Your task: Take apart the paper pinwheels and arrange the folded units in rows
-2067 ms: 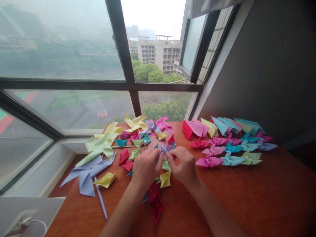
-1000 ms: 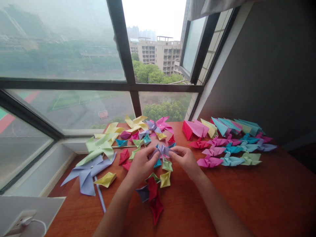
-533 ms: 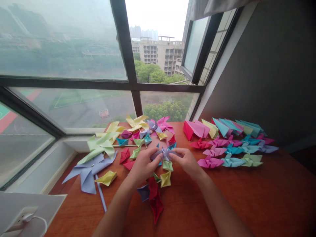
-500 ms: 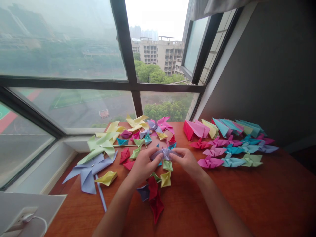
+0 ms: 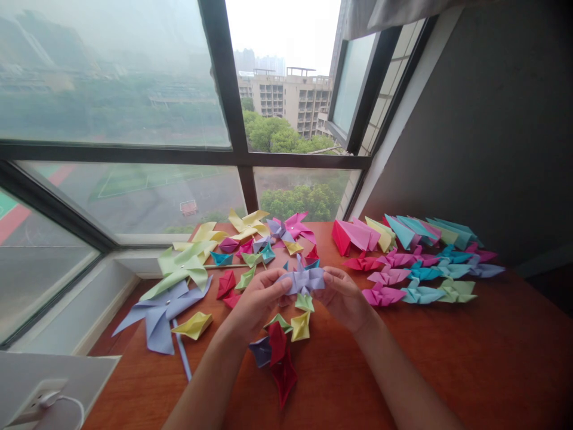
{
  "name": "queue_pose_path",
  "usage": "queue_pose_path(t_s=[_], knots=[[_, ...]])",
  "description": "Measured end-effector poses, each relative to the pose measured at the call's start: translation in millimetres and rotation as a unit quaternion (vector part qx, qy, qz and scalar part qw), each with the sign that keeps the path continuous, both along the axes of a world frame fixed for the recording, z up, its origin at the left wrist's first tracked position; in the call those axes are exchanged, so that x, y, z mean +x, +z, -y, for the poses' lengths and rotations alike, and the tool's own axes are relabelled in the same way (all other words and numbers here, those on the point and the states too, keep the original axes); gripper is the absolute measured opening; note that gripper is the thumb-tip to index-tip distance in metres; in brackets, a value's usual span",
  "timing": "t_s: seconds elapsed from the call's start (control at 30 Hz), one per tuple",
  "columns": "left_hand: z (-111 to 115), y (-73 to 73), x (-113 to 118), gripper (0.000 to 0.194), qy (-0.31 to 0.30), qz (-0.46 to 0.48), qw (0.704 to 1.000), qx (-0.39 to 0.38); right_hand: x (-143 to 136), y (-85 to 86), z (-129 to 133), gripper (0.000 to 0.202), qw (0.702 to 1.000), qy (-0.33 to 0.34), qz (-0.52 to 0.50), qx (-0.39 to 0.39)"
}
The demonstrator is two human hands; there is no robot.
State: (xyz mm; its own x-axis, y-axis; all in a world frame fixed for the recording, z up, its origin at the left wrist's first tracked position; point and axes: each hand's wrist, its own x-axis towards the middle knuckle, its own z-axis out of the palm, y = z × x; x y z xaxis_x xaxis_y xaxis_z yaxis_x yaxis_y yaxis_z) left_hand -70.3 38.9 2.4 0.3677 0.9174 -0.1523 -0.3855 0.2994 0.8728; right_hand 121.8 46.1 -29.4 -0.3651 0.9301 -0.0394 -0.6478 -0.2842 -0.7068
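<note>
A lavender origami crane [image 5: 304, 280] is held up over the middle of the table, its wings spread sideways. My left hand [image 5: 264, 295] pinches the left wing between thumb and fingers. At the other wing, my right hand [image 5: 342, 295] grips the tip, fingers curled behind it. Just below the crane lie a pale green folded paper piece [image 5: 304, 303] and a yellow one [image 5: 301, 326]. Between my forearms are red folded paper boats [image 5: 283, 364] and a dark purple piece [image 5: 261, 351].
Paper pinwheels [image 5: 168, 307] and small folded boats [image 5: 193, 326] cover the left of the wooden table [image 5: 439, 364]. Rows of paper cranes [image 5: 382, 294] and paper planes [image 5: 356, 234] stand at the right. Windows [image 5: 188, 203] rise behind; a wall socket [image 5: 42, 400] is lower left.
The crane's wings, earlier narrow and edge-on, now show flat and broad, with a point standing up in the middle. Both hands have shifted their hold on the wings.
</note>
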Motion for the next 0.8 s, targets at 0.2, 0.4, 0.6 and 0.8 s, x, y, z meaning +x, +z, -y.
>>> queue_pose_path(t_s=[0.2,0.4,0.6,0.8], knots=[[-1,2.0,-1,0.028,0.02,0.007,1.0,-0.006,2,-3.6,-6,0.016,0.999,-0.027,-0.039,-0.017],[-2,4.7,0,0.03,0.055,0.023,0.998,-0.02,4,-4.3,-9,0.021,0.999,-0.025,-0.031,-0.006],[-2,5.7,-1,0.033,0.063,0.025,0.998,-0.014,8,-3.2,-11,0.022,0.997,-0.06,-0.044,-0.022],[-2,6.7,-1,0.034,0.072,0.012,0.997,-0.002,10,-2.0,-12,0.029,0.994,-0.097,-0.021,-0.045]])
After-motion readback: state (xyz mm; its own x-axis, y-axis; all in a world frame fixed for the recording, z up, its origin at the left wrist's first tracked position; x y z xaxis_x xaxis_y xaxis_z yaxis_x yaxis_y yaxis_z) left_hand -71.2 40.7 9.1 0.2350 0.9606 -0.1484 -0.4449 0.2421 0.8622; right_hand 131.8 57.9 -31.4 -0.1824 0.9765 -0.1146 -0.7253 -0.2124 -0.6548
